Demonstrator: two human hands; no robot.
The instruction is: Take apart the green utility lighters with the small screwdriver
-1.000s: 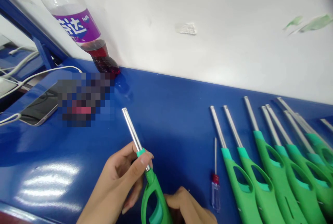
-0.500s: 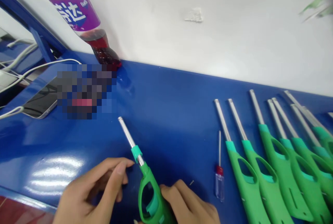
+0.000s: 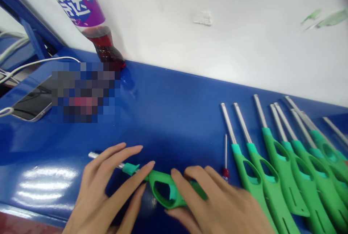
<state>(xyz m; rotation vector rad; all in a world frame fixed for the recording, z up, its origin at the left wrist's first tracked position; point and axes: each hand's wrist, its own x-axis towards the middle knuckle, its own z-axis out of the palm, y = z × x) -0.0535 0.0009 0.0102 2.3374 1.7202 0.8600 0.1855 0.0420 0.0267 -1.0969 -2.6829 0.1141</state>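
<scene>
A green long-necked lighter [image 3: 160, 176] lies nearly level in front of me, its metal tube pointing left. Its teal collar [image 3: 130, 169] sits on the tube, a short gap away from the green body. My right hand [image 3: 214, 194] grips the handle from the right, fingers over the top and thumb below. My left hand [image 3: 108, 190] is open around the tube and collar, with fingers spread; some fingers pass in front of the tube. Whether they press on it I cannot tell.
Several similar green lighters [image 3: 250, 176] lie in a row at the right. A small screwdriver [image 3: 226, 154] is beside them, its handle partly hidden by my right hand. At the back left are a soda bottle [image 3: 81, 7], a phone [image 3: 35, 99] and a white cable [image 3: 43, 61] on the blue table [image 3: 168, 110].
The lighter has turned from steeply angled to nearly level, tube now pointing left. My left hand has opened and moved over the tube. My right hand now covers more of the handle.
</scene>
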